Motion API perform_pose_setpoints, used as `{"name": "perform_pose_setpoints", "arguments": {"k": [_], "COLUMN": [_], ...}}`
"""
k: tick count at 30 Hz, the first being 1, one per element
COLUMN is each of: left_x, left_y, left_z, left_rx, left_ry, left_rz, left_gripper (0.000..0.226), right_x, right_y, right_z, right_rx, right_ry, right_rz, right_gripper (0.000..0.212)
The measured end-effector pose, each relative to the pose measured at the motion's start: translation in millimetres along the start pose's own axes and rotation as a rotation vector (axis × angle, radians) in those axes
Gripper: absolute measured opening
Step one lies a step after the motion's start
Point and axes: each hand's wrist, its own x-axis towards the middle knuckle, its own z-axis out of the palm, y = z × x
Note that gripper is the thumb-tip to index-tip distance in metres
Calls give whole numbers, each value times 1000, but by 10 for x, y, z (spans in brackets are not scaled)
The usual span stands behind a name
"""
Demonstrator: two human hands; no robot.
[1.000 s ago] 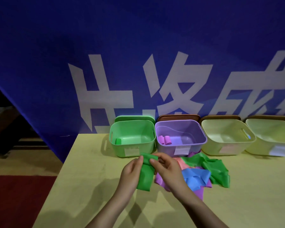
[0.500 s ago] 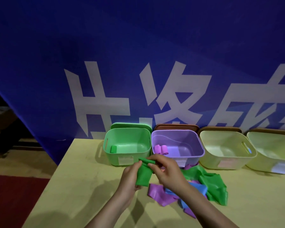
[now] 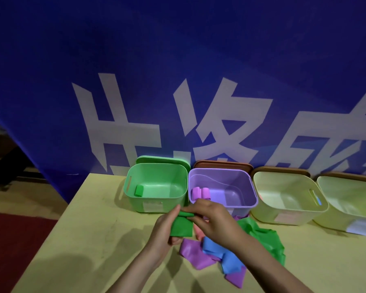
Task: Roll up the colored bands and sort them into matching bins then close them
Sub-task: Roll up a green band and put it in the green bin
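Both hands meet just in front of the green bin (image 3: 156, 187), over the yellowish table (image 3: 82, 229). The left hand (image 3: 165, 227) curls its fingers round the hanging part of a green band (image 3: 182, 227), thumb up against the band's top edge. The right hand (image 3: 211, 220) pinches that top edge, where the band is wound into a short, tight roll lying crosswise between the two hands. The loose part of the band hangs down from the roll, held above the table rather than lying on it.

Inside the green bin, near its left wall, lies one small green roll (image 3: 139, 190). Directly to the right of the green bin and touching it stands the purple bin (image 3: 237, 206), with two pink-purple rolls (image 3: 200, 193) side by side at its left end. Further right of the green bin come two pale yellow-green bins (image 3: 262, 212), also open. A green lid (image 3: 163, 160) stands behind the green bin against a blue banner (image 3: 178, 60) with large white characters, and brown lids (image 3: 222, 164) stand behind the others.

In front of the purple bin, to the right of the green bin, a heap of unrolled bands lies on the table under the right forearm: a second green band (image 3: 268, 242), a blue band (image 3: 218, 252), a purple band (image 3: 192, 254) and a sliver of pink band (image 3: 197, 230) just beside the held one.
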Motion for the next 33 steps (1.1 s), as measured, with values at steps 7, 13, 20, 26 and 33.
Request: {"name": "perform_pose_setpoints", "arguments": {"k": [7,13,20,26,33], "left_x": [-136,-269,-440,-487,-496], "left_y": [114,181,226,146,207], "left_z": [-184,-384,-503,-616,-724], "left_rx": [44,275,330,57,-86], "left_ry": [-13,7,-15,10,-49], "left_rz": [105,229,244,37,-38], "left_gripper": [7,16,14,19,27], "right_x": [106,120,-9,-69,-110], "right_y": [-182,-443,-662,-752,-725], "right_z": [16,301,504,673,699], "right_rx": [467,726,696,427,-3], "right_ry": [-45,82,184,324,262], "right_rz": [202,449,449,360,119], "right_gripper": [45,25,17,11,16]}}
